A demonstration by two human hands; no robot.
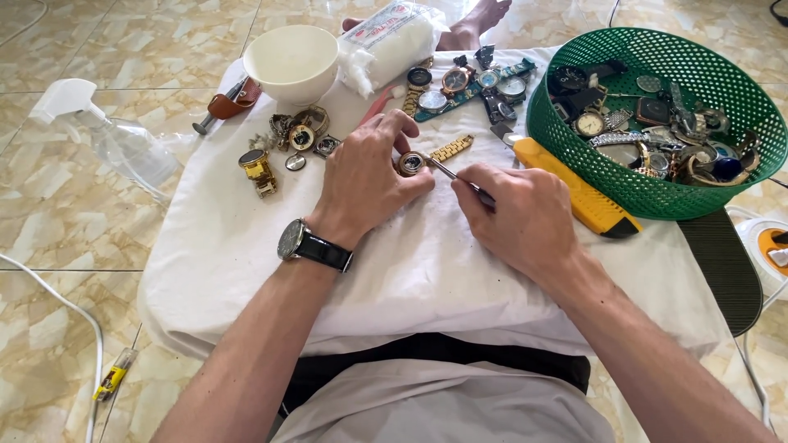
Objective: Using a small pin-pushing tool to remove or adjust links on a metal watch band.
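Head view looks down on a white cloth (246,246) spread over the person's lap. At nine o'clock a clear spray bottle (115,135) lies on the tiled floor, its far end hard to make out through the plastic. At eleven o'clock a white bowl (292,61) stands at the cloth's far edge, with a loose cluster of watch parts (287,139) just below it, too small to tell apart.

At the centre, the left hand (365,176), a black-strapped wristwatch (308,244) on its wrist, is clenched around a gold-coloured watch (413,162). Its fingers hide most of the case; only the round opened back and a short run of bracelet at one o'clock show. The right hand (521,217) pinches a thin metal tool (453,174), whose tip touches the watch case; the handle end is buried in the fist.

At twelve o'clock a row of watches (468,82) lies beside a cotton bag (386,41), cut off by the top edge. A yellow utility knife (574,189) lies just right of the right hand, against the green basket (574,148) of watches at two o'clock.

Open cloth lies toward six and eight o'clock; the right side is crowded.
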